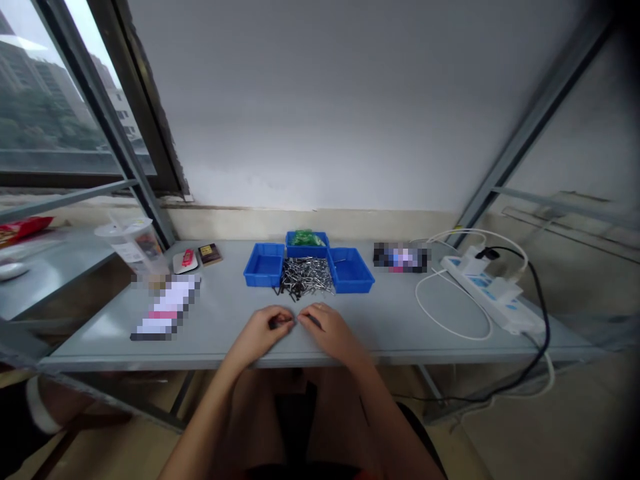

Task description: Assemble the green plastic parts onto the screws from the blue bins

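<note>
My left hand (267, 328) and my right hand (323, 325) rest near the table's front edge, fingertips almost meeting. Both have thumb and fingers pinched; whatever they hold is too small or hidden to make out. Just beyond them lies a heap of small metal pieces (307, 275), silver and dark, that look like screws or bolts. Around the heap stand three blue trays: a left tray (263, 275), a right tray (356, 275) and a back tray (307, 251) with a green plastic bag (307, 238) in it. A few bits appear to lie in the right tray.
On the left are a lidded plastic cup (137, 247), a blurred-out phone (167, 307), a small white item with a red wrapper (186, 261) and a dark packet (209, 253). To the right, another blurred device (401, 258), white cables and a power strip (493, 293) lie on the grey table (400, 333).
</note>
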`<state>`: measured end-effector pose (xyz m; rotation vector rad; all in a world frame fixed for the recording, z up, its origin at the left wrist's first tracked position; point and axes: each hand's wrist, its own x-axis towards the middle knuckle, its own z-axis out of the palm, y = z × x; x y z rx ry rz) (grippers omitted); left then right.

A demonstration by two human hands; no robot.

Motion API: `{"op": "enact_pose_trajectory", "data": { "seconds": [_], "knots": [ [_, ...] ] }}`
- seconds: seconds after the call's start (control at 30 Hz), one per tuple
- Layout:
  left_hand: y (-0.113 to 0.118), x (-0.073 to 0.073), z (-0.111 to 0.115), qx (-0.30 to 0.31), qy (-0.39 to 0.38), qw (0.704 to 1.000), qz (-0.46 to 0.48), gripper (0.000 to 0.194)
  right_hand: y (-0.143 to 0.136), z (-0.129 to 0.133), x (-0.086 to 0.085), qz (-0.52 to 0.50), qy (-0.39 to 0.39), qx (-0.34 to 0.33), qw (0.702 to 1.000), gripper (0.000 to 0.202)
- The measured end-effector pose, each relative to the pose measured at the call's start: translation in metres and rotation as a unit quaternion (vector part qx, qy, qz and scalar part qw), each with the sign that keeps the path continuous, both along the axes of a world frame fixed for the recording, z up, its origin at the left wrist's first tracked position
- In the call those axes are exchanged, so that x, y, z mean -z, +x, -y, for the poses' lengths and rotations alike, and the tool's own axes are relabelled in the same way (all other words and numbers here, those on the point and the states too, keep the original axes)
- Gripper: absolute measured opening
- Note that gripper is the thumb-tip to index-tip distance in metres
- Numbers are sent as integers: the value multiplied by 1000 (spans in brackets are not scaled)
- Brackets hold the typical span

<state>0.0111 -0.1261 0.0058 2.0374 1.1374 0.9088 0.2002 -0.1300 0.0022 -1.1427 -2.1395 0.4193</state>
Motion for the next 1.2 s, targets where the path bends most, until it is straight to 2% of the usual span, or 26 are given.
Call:
{"op": "enact_pose_trajectory", "data": {
  "seconds": [0.33, 0.63, 0.9, 1.2],
  "knots": [
    [5, -6, 4, 15, 38, 997, -68, 3, -1, 0, 1, 37, 14, -20, 999, 9],
    [2, 5, -2, 42, 72, 993, -80, 4, -1, -1, 3, 46, 26, -13, 999, 12],
    [0, 5, -4, 37, 70, 993, -88, 5, -1, -2, 2, 39, 23, -1, 999, 14],
    [0, 3, -4, 40, 76, 993, -87, 15, 2, -6, 6, 27, 19, -29, 999, 14]
  ]
}}
